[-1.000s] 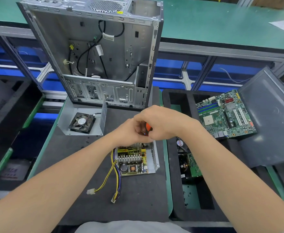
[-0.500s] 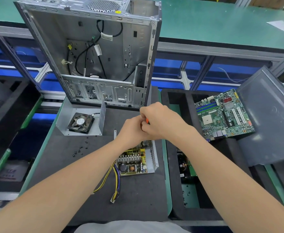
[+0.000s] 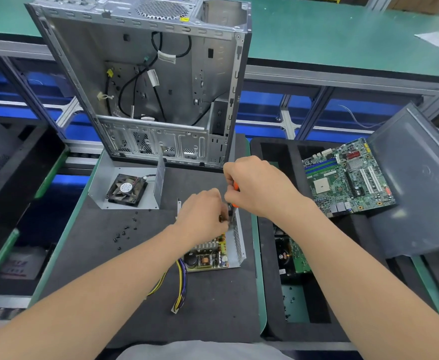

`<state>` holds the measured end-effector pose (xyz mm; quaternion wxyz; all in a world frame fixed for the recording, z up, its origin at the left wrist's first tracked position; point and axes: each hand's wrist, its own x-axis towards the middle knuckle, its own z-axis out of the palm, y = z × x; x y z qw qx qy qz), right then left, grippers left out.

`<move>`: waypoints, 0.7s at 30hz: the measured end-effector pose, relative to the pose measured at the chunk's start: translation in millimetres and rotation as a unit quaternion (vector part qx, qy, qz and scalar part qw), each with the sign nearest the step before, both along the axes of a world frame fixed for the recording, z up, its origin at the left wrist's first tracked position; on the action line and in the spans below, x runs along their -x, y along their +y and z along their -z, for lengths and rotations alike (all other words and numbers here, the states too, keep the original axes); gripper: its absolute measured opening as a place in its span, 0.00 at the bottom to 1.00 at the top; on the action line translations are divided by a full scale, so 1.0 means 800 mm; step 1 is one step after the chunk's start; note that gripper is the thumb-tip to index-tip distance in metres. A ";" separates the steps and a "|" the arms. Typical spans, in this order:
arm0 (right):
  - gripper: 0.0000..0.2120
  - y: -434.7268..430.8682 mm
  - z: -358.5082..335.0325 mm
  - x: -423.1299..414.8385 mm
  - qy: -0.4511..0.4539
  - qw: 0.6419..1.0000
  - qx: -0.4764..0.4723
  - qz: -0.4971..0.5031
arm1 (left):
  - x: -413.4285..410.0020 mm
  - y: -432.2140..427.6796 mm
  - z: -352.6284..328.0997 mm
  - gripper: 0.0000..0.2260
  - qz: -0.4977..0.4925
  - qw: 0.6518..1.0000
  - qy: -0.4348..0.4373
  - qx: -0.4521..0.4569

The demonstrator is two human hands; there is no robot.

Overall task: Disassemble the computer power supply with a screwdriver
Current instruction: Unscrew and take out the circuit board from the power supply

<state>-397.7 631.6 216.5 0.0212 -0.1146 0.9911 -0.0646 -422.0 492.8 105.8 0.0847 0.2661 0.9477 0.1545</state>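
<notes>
Directly beneath: power supply (image 3: 210,255), long axis fore-aft | right hand (image 3: 261,189) grips upright screwdriver (image 3: 235,187) over far end | left hand (image 3: 202,214) adjacent, grasp hidden.

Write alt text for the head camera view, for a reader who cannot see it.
A person's right hand points an orange-handled screwdriver down into an open power supply while the left hand rests on it. Behind stand an empty computer case and a fan; a motherboard lies to the right.
</notes>
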 end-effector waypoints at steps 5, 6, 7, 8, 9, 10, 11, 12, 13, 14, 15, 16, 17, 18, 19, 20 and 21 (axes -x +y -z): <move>0.06 -0.003 -0.001 -0.004 -0.007 1.000 -0.009 -0.007 | -0.015 0.021 0.036 0.10 -0.022 0.986 0.090 0.137; 0.07 -0.003 -0.001 -0.005 -0.009 1.000 -0.008 -0.007 | -0.016 0.025 0.040 0.11 -0.034 0.984 0.099 0.142; 0.07 -0.002 -0.001 -0.006 -0.008 1.000 -0.008 -0.007 | -0.017 0.029 0.042 0.13 -0.047 0.984 0.098 0.140; 0.07 -0.002 -0.001 -0.007 -0.006 1.000 -0.009 -0.007 | -0.016 0.031 0.043 0.14 -0.062 0.985 0.090 0.135; 0.07 -0.002 -0.001 -0.007 -0.004 1.000 -0.010 -0.007 | -0.015 0.034 0.044 0.16 -0.075 0.986 0.078 0.131; 0.07 -0.002 -0.001 -0.007 -0.002 1.000 -0.011 -0.007 | -0.014 0.036 0.045 0.17 -0.083 0.986 0.068 0.131; 0.07 -0.002 0.000 -0.007 -0.001 1.000 -0.012 -0.007 | -0.013 0.038 0.046 0.18 -0.089 0.985 0.062 0.134; 0.07 -0.002 0.000 -0.007 0.001 1.000 -0.014 -0.006 | -0.013 0.041 0.046 0.19 -0.093 0.984 0.058 0.137; 0.07 -0.002 0.000 -0.007 0.003 1.000 -0.016 -0.005 | -0.011 0.043 0.046 0.19 -0.095 0.984 0.059 0.140; 0.06 -0.002 0.000 -0.007 0.005 1.000 -0.018 -0.004 | -0.010 0.045 0.046 0.19 -0.096 0.983 0.061 0.144; 0.06 -0.002 0.001 -0.007 0.008 1.000 -0.020 -0.003 | -0.008 0.047 0.046 0.18 -0.093 0.983 0.063 0.147; 0.05 -0.002 0.001 -0.007 0.011 1.000 -0.022 -0.002 | -0.007 0.048 0.046 0.16 -0.087 0.983 0.065 0.151; 0.04 -0.003 0.001 -0.007 0.013 1.000 -0.024 -0.002 | -0.006 0.049 0.046 0.15 -0.079 0.983 0.067 0.153; 0.05 -0.003 0.001 -0.007 0.014 1.000 -0.025 -0.003 | -0.006 0.050 0.047 0.14 -0.071 0.983 0.072 0.156; 0.05 -0.003 0.002 -0.007 0.013 1.000 -0.025 -0.004 | -0.007 0.050 0.048 0.13 -0.062 0.982 0.078 0.159; 0.06 -0.003 0.002 -0.007 0.013 1.000 -0.023 -0.003 | -0.007 0.051 0.049 0.12 -0.054 0.982 0.084 0.162; 0.06 -0.003 0.003 -0.007 0.014 1.000 -0.022 -0.003 | -0.008 0.051 0.050 0.11 -0.050 0.981 0.088 0.164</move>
